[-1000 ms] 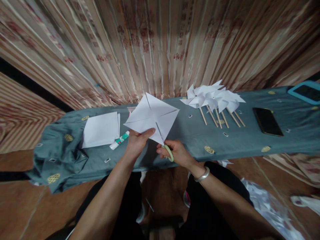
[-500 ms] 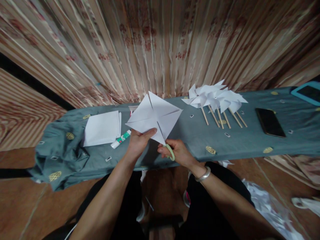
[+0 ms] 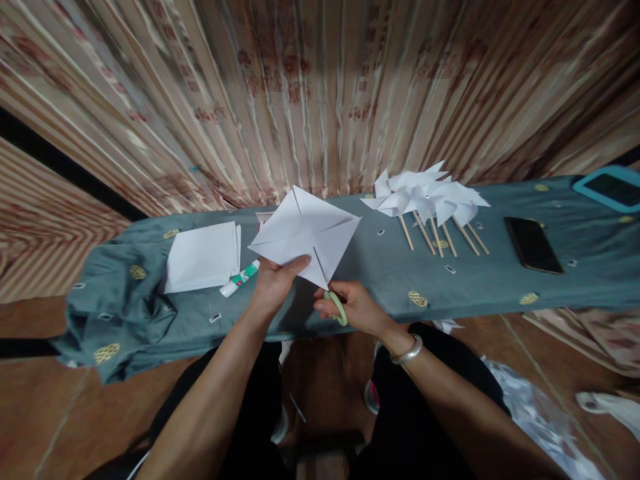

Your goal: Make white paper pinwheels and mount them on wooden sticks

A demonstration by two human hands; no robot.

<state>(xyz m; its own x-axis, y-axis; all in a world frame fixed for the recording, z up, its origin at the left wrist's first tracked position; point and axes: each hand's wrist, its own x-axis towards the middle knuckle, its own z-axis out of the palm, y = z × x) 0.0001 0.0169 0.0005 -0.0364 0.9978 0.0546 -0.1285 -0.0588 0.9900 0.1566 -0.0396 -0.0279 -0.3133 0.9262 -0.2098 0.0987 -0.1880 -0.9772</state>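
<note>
My left hand (image 3: 276,283) pinches a white square sheet of paper (image 3: 300,230) near its lower edge, thumb on top. Slits run from the sheet's corners toward its middle. My right hand (image 3: 353,307) is closed around a pair of scissors (image 3: 338,310) with light green handles, just below the corner nearest me. The blades are mostly hidden at the paper. To the left of my left hand lie a glue stick (image 3: 240,279) with a green and white label and a stack of white paper (image 3: 201,257).
Several white paper pinwheels (image 3: 430,193) on wooden sticks lie right of the sheet. Beyond them are a dark phone (image 3: 533,245) and a blue-framed tablet (image 3: 613,188). A green-grey cloth (image 3: 365,267) covers the narrow table. A patterned curtain (image 3: 310,100) hangs behind. A clear bag (image 3: 540,413) sits on the floor.
The view has shifted slightly. The slits at the sheet's far and near corners look narrower. Both hands keep their hold on the paper and the scissors.
</note>
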